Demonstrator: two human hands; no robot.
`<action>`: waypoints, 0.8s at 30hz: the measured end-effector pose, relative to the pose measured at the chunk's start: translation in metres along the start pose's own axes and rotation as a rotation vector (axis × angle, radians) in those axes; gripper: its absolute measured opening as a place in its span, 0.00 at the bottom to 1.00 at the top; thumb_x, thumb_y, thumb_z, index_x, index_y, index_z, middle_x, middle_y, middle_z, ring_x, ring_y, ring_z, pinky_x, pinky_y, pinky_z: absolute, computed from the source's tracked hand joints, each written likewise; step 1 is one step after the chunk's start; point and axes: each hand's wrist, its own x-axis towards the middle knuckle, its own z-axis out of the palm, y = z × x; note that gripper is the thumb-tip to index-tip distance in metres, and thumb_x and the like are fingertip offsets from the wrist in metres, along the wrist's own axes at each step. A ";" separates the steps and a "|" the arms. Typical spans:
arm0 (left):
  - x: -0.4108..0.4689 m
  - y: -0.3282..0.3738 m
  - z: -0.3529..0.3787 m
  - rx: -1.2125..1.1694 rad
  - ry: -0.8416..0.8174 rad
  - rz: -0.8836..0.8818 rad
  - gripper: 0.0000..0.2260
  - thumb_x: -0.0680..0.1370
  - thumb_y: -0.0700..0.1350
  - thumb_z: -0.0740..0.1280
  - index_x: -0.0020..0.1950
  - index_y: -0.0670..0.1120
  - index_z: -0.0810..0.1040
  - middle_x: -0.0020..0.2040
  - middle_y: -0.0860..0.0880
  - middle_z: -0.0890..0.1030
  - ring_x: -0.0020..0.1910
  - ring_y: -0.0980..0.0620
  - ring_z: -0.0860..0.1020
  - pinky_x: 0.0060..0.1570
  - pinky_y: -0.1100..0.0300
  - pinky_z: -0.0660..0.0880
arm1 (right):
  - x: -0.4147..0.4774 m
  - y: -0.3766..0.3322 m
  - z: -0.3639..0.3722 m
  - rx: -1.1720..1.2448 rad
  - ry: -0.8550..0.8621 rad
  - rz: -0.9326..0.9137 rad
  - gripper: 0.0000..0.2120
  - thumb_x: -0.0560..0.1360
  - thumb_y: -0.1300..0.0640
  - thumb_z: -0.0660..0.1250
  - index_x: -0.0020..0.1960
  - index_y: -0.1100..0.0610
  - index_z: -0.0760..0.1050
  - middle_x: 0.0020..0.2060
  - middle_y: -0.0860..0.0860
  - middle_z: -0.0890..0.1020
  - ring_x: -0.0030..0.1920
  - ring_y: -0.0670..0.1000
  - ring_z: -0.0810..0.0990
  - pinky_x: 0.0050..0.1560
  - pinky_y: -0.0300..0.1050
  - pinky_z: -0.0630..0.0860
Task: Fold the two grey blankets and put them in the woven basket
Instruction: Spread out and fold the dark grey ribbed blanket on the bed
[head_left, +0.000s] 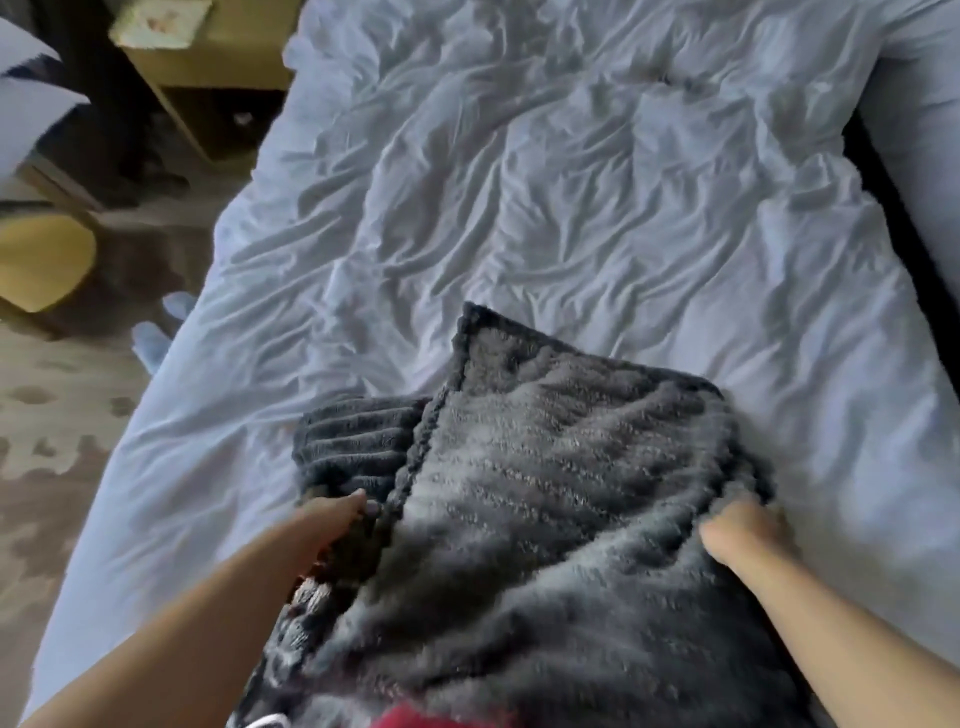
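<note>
A fuzzy grey blanket (545, 493) lies bunched on the near part of the bed and drapes toward me. A darker ribbed grey layer (353, 447) shows under its left edge; I cannot tell whether that is the second blanket or the first one's other side. My left hand (337, 519) grips the blanket's left edge, fingers tucked into the fabric. My right hand (743, 535) pinches the right edge, fingers hidden under the pile. No woven basket is in view.
The bed (571, 182) is covered by a wrinkled pale sheet. A pillow (919, 130) lies at the far right. Left of the bed are a wooden nightstand (208, 78), a yellow stool (41, 260) and a patterned rug (62, 415).
</note>
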 end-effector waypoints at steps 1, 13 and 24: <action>0.010 0.005 0.000 -0.080 0.085 0.010 0.25 0.78 0.58 0.63 0.59 0.36 0.77 0.59 0.36 0.78 0.52 0.40 0.78 0.49 0.55 0.73 | 0.002 -0.020 -0.005 0.019 0.040 -0.084 0.26 0.72 0.55 0.65 0.68 0.59 0.67 0.66 0.60 0.69 0.64 0.62 0.71 0.62 0.54 0.71; 0.106 0.060 -0.046 -0.771 0.071 0.169 0.14 0.71 0.50 0.72 0.52 0.43 0.81 0.44 0.39 0.83 0.39 0.42 0.83 0.44 0.43 0.81 | 0.033 -0.284 0.032 0.256 -0.130 -0.686 0.30 0.74 0.51 0.68 0.73 0.56 0.62 0.66 0.56 0.72 0.59 0.58 0.75 0.55 0.49 0.74; 0.089 0.086 -0.053 -0.596 0.058 0.351 0.08 0.74 0.37 0.64 0.41 0.46 0.82 0.34 0.44 0.83 0.30 0.46 0.82 0.31 0.55 0.79 | 0.021 -0.297 0.014 0.399 -0.233 -0.823 0.11 0.70 0.53 0.74 0.50 0.53 0.78 0.41 0.50 0.80 0.44 0.52 0.78 0.45 0.41 0.70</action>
